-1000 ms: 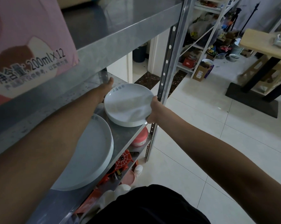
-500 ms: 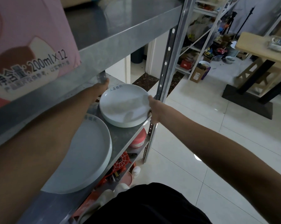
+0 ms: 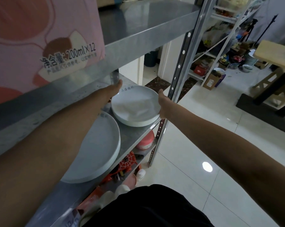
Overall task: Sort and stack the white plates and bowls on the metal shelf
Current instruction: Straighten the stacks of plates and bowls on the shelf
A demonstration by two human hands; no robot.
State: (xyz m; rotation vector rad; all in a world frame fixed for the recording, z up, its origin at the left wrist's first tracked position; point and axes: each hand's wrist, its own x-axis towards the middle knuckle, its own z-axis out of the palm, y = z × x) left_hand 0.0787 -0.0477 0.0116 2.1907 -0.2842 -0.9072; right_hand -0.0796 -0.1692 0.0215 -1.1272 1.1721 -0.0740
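Observation:
A small white plate (image 3: 135, 105) rests on the middle level of the metal shelf (image 3: 132, 136), near its right end by the upright post. My left hand (image 3: 115, 89) grips the plate's far left rim. On the right rim sits my right hand (image 3: 162, 102), thumb on top. A larger white plate (image 3: 95, 148) lies closer to me on the same level, partly hidden under my left forearm. The two plates sit side by side, their edges close together.
A pink carton (image 3: 40, 40) stands on the shelf level above. The steel post (image 3: 182, 63) rises just right of the small plate. Red and pink items (image 3: 145, 141) fill the lower level. A wooden table (image 3: 276, 53) and cluttered racks stand across the tiled floor.
The small plate has moved inward, away from the shelf's front edge, and now lies flat. Both hands stayed on its rim.

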